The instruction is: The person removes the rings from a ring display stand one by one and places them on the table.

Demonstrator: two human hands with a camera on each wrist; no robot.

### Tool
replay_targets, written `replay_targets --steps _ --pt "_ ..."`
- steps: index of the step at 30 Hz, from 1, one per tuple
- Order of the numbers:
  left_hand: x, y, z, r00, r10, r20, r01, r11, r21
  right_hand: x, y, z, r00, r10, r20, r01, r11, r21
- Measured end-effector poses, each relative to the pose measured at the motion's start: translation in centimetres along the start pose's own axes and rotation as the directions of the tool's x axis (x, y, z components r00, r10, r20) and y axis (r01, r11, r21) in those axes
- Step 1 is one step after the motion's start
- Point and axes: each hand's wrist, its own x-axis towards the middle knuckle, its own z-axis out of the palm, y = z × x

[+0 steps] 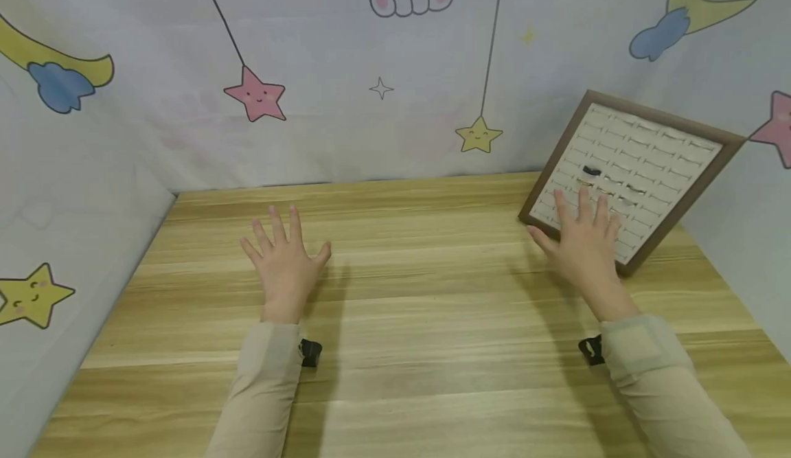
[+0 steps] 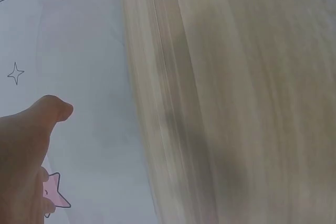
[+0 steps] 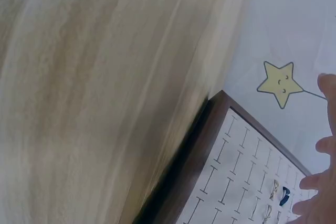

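My left hand (image 1: pixel 282 266) is held above the wooden table (image 1: pixel 420 307) at the left, fingers spread and straight, with nothing in it. At the right, my right hand (image 1: pixel 583 252) also has its fingers spread, in front of the lower part of a ring display tray (image 1: pixel 680 224). Whether it touches the tray cannot be made out. The tray has a brown frame and a pale slotted pad, and leans tilted at the back right. Several rings sit in its slots, among them a dark ring (image 1: pixel 592 171), which looks dark blue in the right wrist view.
A white cloth wall (image 1: pixel 371 149) printed with stars, moons and clouds closes off the back and both sides of the table. A black strap piece (image 1: pixel 311 353) shows at the left cuff, another black piece (image 1: pixel 591 350) at the right cuff.
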Motion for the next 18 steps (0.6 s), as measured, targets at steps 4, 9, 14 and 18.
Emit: replay_targets --steps 4,9,14,18 --pt "-0.1 0.1 -0.1 1.000 0.005 -0.004 -0.005 1.000 0.008 0.1 0.1 -0.8 0.998 0.007 -0.065 -0.002 0.996 0.089" --pt "-0.2 0.2 -0.1 1.000 0.016 -0.001 -0.016 1.000 0.011 0.0 0.4 -2.3 0.988 0.075 -0.136 -0.042 0.972 0.232" --pt "-0.2 0.6 -0.2 0.999 0.040 -0.020 -0.040 0.999 0.003 -0.1 1.4 -3.6 0.958 0.174 -0.227 -0.097 0.944 0.316" --pt "-0.1 1.2 -0.2 0.998 0.059 -0.021 -0.059 0.998 -0.009 0.0 2.6 -4.3 0.920 0.260 -0.293 -0.130 0.909 0.396"
